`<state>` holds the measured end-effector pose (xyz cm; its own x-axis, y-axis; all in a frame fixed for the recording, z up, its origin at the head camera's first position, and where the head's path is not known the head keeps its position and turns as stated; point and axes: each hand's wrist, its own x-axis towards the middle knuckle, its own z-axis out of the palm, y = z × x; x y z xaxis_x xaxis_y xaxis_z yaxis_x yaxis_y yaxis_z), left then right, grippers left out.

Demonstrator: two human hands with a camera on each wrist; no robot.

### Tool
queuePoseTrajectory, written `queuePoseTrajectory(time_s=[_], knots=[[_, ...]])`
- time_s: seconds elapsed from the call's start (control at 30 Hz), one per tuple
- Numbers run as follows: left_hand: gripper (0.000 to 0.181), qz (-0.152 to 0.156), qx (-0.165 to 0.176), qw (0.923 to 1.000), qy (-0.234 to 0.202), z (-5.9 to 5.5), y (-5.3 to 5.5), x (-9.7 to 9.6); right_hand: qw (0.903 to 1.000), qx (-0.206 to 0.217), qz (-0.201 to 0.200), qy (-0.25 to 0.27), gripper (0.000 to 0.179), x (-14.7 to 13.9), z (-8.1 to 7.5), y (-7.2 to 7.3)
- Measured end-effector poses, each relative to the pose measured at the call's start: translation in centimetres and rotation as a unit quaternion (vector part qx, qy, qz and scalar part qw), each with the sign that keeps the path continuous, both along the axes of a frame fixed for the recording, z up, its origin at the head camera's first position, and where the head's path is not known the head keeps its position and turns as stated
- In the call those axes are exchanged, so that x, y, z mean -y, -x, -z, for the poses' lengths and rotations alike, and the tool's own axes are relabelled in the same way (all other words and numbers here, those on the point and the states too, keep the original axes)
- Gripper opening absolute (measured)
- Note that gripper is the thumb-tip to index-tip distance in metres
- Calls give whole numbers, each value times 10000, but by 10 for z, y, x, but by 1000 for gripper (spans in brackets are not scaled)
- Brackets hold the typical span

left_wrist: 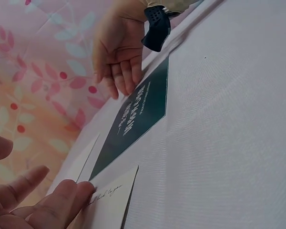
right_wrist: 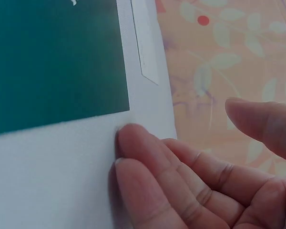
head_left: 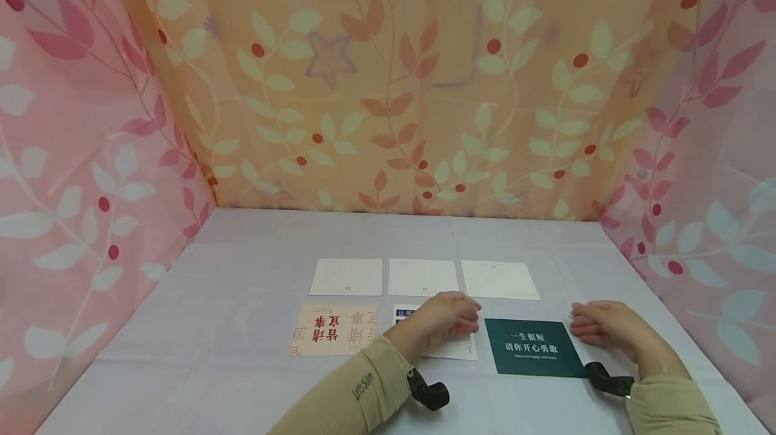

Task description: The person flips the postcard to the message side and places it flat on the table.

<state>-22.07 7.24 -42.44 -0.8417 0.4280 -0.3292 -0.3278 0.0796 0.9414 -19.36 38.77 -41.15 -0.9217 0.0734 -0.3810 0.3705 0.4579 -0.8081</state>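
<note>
A dark green card (head_left: 533,361) with white lettering lies flat between my two hands. Just past its right edge, my right hand (head_left: 612,328) rests with fingers relaxed and holds nothing. The right wrist view shows those fingertips (right_wrist: 136,138) on the cloth near one corner of the green card, the thumb apart. My left hand (head_left: 445,317) is over a white card (head_left: 451,350) with a blue corner, partly hiding it. In the left wrist view the left fingers (left_wrist: 62,202) are loosely extended by that card, pinching nothing; whether they touch it I cannot tell.
A peach card (head_left: 333,330) with red characters lies left of the white one. Behind, three pale cards form a row: left (head_left: 346,275), middle (head_left: 418,275) and right (head_left: 500,279). Patterned cloth walls (head_left: 388,118) surround the white-covered table (head_left: 200,327).
</note>
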Motion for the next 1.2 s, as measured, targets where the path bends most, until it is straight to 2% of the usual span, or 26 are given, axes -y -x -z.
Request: queuePoseTrajectory(time_s=[0.43, 0.9, 1.2], knots=[[24, 134, 55, 9996, -251, 4, -2, -1, 10000, 75, 3, 7, 53, -1, 7, 1], [23, -42, 125, 9986, -505, 8, -4, -6, 10000, 79, -24, 35, 52, 4, 6, 2], [22, -97, 329, 9959, -839, 13, -1, -6, 9999, 101, -44, 128, 49, 5, 8, 2]])
